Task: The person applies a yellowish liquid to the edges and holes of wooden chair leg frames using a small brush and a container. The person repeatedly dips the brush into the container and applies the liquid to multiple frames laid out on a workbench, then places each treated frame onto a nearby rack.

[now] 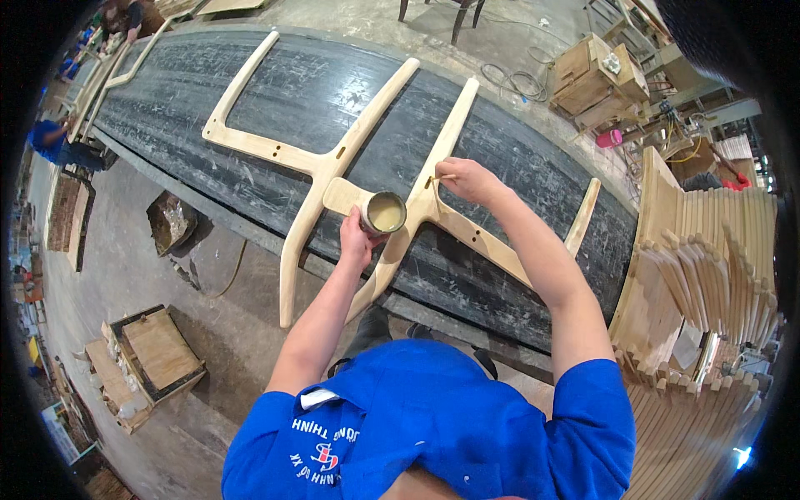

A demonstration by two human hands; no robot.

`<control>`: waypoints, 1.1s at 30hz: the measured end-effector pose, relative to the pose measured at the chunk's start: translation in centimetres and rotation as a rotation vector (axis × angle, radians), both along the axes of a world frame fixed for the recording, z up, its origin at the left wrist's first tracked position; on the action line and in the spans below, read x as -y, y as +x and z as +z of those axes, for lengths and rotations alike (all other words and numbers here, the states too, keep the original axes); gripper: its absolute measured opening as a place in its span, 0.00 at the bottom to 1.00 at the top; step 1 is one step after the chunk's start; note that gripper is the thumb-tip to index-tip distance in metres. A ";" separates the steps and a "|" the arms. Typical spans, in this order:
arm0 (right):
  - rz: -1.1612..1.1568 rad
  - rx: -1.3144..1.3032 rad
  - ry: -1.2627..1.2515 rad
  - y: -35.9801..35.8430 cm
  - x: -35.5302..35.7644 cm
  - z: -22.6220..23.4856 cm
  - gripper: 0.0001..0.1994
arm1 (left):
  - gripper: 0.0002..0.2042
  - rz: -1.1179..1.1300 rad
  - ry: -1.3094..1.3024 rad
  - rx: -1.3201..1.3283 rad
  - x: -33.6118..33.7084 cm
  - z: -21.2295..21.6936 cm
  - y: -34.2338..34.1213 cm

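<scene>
My left hand (357,240) is wrapped around a round can (386,213) of yellowish liquid, tilted so its open top shows. Between the fingers of my right hand (468,181) is a thin wooden stick (445,177). Its tip meets a slot in a pale wooden chair-like frame (454,125), where the upright joins the rail. A second, similar frame (315,172) lies just left of it. Under the can, a flat rounded wooden piece (340,197) lies between the two frames. Dark holes show in both rails.
The frames lie on a long black scuffed bench (517,162). Stacked curved wooden parts (708,275) stand at the right, with a wooden cabinet (587,75) beyond. A wooden box (162,354) and dark bin (171,223) are on the left floor. A person (62,142) works at far left.
</scene>
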State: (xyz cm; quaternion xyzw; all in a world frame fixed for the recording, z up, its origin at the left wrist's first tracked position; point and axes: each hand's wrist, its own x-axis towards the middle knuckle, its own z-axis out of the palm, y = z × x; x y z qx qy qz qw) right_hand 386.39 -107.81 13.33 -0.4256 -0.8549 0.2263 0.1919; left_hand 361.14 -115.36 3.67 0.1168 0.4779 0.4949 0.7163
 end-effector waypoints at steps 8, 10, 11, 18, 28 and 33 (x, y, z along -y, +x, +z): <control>-0.356 -0.492 -0.236 0.1 7.1 2.8 0.08 | 0.18 -0.032 0.074 -0.120 -0.3 1.5 3.8; -0.454 -0.556 -0.210 0.1 8.4 2.2 0.09 | 0.15 -0.073 0.070 -0.132 0.2 2.5 5.2; -0.518 -0.543 -0.231 0.9 9.0 1.3 0.10 | 0.15 -0.104 0.080 -0.136 0.4 3.3 6.4; -0.766 -1.471 -0.753 3.9 12.8 -1.1 0.07 | 0.17 -0.104 0.100 -0.019 1.5 4.1 7.7; -0.893 -1.601 -0.679 6.5 16.2 -2.7 0.05 | 0.18 -0.127 0.085 0.043 2.8 3.5 11.2; -1.170 -1.631 -0.742 7.0 16.6 -4.2 0.11 | 0.19 -0.171 0.070 0.060 3.0 3.5 13.8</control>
